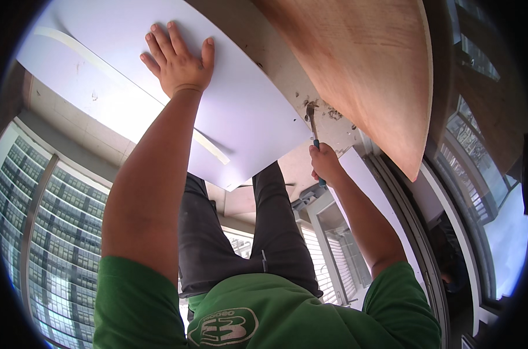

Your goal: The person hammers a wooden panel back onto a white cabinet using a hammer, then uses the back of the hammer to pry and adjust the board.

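Note:
My left hand [176, 64] lies flat with fingers spread on a large white panel [252, 113], which has pale narrow strips [211, 148] along it. In my right hand [325, 160] is a claw hammer [312, 122] with a blue grip, its metal head raised beside the panel's right edge, near some dark debris [333, 113]. Whether the hammer head touches anything I cannot tell.
A large curved-looking wooden board [368, 70] stands at upper right. Another white panel [357, 180] is beside my right forearm. Tall windows [66, 221] show buildings at left, with glazing and metal frames [438, 198] at right. My legs are below the panel.

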A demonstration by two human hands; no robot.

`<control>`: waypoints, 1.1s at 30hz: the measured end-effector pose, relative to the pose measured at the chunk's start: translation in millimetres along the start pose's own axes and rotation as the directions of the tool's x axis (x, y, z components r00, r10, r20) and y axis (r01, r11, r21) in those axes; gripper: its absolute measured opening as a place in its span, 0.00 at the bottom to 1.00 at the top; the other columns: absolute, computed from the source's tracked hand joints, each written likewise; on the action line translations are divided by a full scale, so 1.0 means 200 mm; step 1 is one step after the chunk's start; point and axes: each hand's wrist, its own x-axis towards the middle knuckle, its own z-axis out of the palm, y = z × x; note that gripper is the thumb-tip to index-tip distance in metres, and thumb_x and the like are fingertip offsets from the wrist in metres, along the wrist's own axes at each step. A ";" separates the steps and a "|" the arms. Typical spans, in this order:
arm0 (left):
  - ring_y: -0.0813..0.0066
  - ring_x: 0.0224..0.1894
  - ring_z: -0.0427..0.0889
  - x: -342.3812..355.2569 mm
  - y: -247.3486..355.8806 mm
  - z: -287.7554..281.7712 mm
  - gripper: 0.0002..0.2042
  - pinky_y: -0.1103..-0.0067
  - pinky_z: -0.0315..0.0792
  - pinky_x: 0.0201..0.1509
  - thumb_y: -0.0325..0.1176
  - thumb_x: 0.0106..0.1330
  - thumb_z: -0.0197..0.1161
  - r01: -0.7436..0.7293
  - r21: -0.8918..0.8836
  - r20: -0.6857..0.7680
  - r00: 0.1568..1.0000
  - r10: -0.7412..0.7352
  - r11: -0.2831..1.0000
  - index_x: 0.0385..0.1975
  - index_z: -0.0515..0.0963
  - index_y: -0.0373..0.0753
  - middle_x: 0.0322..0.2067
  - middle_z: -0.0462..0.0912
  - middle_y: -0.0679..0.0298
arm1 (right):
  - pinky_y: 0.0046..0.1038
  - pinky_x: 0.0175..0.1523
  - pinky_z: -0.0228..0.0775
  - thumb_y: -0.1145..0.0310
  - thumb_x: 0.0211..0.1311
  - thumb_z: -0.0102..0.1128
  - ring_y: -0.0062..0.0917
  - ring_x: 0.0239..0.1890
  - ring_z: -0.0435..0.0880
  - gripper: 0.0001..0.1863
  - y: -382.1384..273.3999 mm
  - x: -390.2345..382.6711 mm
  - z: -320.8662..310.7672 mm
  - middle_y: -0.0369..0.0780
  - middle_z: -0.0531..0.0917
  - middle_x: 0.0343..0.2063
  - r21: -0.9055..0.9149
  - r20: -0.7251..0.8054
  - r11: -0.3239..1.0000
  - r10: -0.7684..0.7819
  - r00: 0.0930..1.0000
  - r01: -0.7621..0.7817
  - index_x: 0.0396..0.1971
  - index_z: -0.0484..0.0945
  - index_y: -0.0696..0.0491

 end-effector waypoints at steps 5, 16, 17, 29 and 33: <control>0.58 0.81 0.36 0.00 0.01 -0.02 0.45 0.56 0.29 0.80 0.70 0.68 0.43 0.010 -0.011 0.012 1.000 -0.009 1.000 0.77 0.47 0.45 0.78 0.42 0.55 | 0.30 0.17 0.67 0.59 0.74 0.47 0.25 0.12 0.73 0.15 -0.04 0.01 0.01 0.38 0.72 0.17 -0.003 0.018 1.000 -0.020 1.000 0.020 0.35 0.68 0.57; 0.53 0.80 0.39 0.00 0.00 -0.01 0.44 0.50 0.30 0.79 0.69 0.67 0.45 -0.008 -0.094 -0.019 1.000 0.006 0.996 0.76 0.50 0.43 0.77 0.45 0.51 | 0.29 0.18 0.68 0.60 0.73 0.48 0.23 0.13 0.72 0.12 -0.32 0.00 0.06 0.36 0.70 0.19 -0.057 0.067 0.996 -0.063 0.996 0.067 0.33 0.68 0.53; 0.53 0.80 0.39 0.00 0.00 -0.01 0.44 0.50 0.30 0.79 0.69 0.67 0.45 -0.006 -0.096 -0.017 1.000 0.005 0.995 0.76 0.51 0.43 0.77 0.45 0.51 | 0.29 0.18 0.68 0.60 0.73 0.48 0.23 0.13 0.72 0.12 -0.33 -0.01 0.08 0.36 0.70 0.19 -0.058 0.061 0.996 -0.064 0.996 0.067 0.34 0.68 0.54; 0.57 0.80 0.36 0.01 0.00 0.00 0.45 0.55 0.28 0.80 0.70 0.68 0.43 -0.001 -0.003 0.019 1.000 0.001 1.000 0.77 0.47 0.44 0.78 0.42 0.54 | 0.28 0.19 0.69 0.59 0.74 0.47 0.22 0.14 0.73 0.13 -0.66 -0.09 0.16 0.37 0.72 0.19 -0.109 0.099 0.973 -0.195 0.976 0.206 0.34 0.68 0.55; 0.57 0.80 0.35 0.00 0.00 -0.01 0.45 0.56 0.28 0.80 0.70 0.68 0.42 0.000 -0.004 0.019 1.000 0.001 1.000 0.77 0.47 0.45 0.78 0.42 0.54 | 0.29 0.18 0.69 0.60 0.74 0.47 0.23 0.13 0.73 0.14 -0.39 -0.02 0.07 0.37 0.73 0.19 -0.089 0.064 0.991 -0.098 0.993 0.104 0.34 0.68 0.56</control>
